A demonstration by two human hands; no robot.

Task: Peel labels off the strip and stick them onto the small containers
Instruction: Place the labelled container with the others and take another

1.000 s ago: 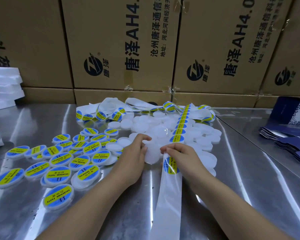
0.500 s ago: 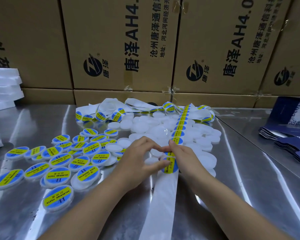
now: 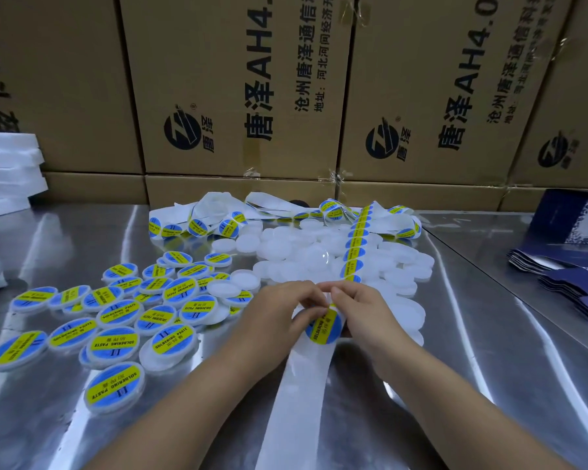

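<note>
Stacked cardboard cartons [image 3: 218, 79] backed a steel counter [image 3: 489, 334]. Near its front middle, the left hand [image 3: 272, 313] gripped a small white container [image 3: 297, 315] with curled fingers, while the right hand [image 3: 367, 310] pinched a soldering-paste label [image 3: 323, 325] onto it. Many labelled containers [image 3: 116, 320] lay to the left. A pile of blank containers [image 3: 302, 252] and the label strip [image 3: 355, 245] lay behind, so perhaps half the job remained.

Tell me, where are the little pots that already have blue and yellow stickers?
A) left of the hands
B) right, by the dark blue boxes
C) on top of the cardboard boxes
A: the labelled containers lie heaped on the metal table left of the left hand.
</note>
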